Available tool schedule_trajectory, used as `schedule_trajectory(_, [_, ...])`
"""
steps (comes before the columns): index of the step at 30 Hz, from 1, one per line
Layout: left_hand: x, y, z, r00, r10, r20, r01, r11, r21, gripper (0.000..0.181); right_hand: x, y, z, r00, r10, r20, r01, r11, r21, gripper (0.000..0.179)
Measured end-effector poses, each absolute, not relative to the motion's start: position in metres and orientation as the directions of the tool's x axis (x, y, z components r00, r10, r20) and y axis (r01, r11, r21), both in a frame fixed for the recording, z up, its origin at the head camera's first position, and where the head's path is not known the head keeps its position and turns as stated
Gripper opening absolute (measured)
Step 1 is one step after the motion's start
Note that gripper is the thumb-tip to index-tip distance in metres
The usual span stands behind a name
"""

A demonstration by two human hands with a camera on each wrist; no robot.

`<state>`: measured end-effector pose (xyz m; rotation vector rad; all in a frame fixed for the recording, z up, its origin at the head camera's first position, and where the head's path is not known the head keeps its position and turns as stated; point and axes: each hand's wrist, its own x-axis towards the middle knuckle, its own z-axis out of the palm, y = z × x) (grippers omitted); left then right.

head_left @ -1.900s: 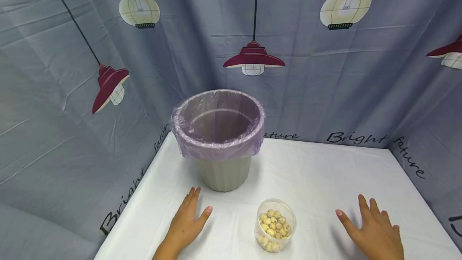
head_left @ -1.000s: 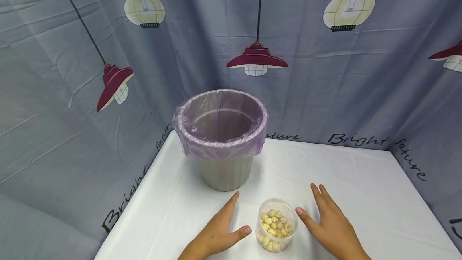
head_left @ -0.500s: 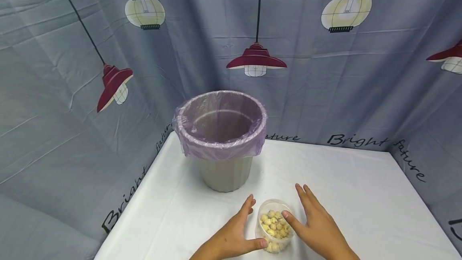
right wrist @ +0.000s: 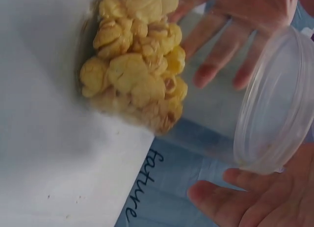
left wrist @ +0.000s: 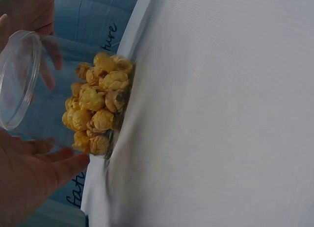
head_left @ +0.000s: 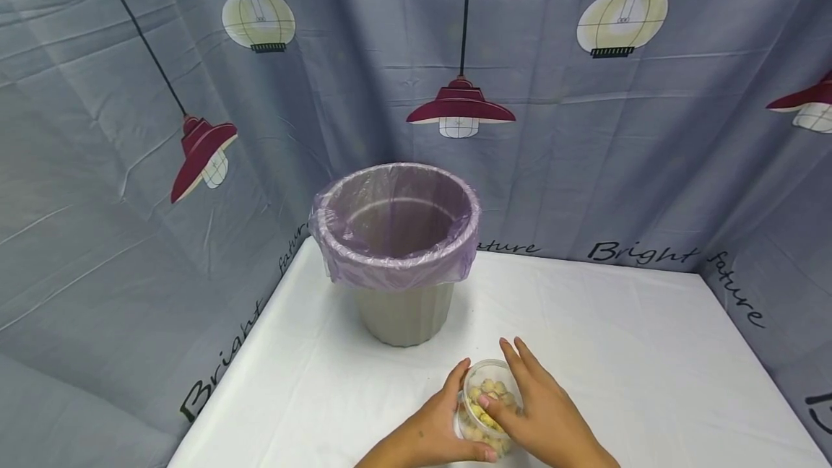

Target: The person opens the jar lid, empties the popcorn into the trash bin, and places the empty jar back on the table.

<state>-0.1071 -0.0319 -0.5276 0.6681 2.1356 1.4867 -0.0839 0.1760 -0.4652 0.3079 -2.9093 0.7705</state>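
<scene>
In the head view both forearms come in from the bottom edge toward a clear tub [head_left: 489, 403] of popcorn [head_left: 489, 392] that stands on the white bench [head_left: 617, 352] near its front edge, at 5 o'clock from the lined bin [head_left: 398, 251]. The left hand [head_left: 442, 428] cups the tub's left wall, fingers curved round it, thumb low at the front. The right hand [head_left: 542, 414] wraps the right wall, thumb over the rim. In the left wrist view the tub [left wrist: 29, 85] sits just past the left hand [left wrist: 29, 173], whose fingers lie against its side, the popcorn [left wrist: 100, 107] heaped at the base. In the right wrist view the right hand [right wrist: 265, 197] touches the tub [right wrist: 265, 99] at its rim; the left hand's fingers [right wrist: 216, 65] show through the plastic beside the popcorn [right wrist: 135, 60].
</scene>
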Motion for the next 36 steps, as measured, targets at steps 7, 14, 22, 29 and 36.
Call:
schedule_trajectory(7, [-0.108,-0.026,-0.534,-0.788,0.602,-0.126,0.108,0.338,0.935,0.121,-0.084,0.166,-0.469,-0.969,-0.195,0.152,-0.244,0.852,-0.464,0.093])
schedule_trajectory(14, [-0.11,-0.022,-0.545,-0.776,0.629,-0.049,0.133,0.239,0.962,0.118,-0.083,0.161,-0.475,-0.962,-0.202,0.182,-0.263,0.862,-0.433,0.094])
schedule_trajectory(22, [-0.115,-0.012,-0.55,-0.792,0.608,0.062,0.246,0.224,0.943,0.109,-0.084,0.154,-0.485,-0.942,-0.199,0.27,-0.284,0.902,-0.324,0.096])
schedule_trajectory(29, [-0.117,-0.009,-0.55,-0.803,0.587,0.105,0.306,0.255,0.917,0.111,-0.086,0.153,-0.489,-0.906,-0.213,0.366,-0.327,0.9,-0.288,0.088])
schedule_trajectory(36, [-0.121,-0.011,-0.547,-0.803,0.595,0.026,0.222,0.259,0.94,0.105,-0.085,0.152,-0.488,-0.9,-0.193,0.391,-0.337,0.877,-0.343,0.082])
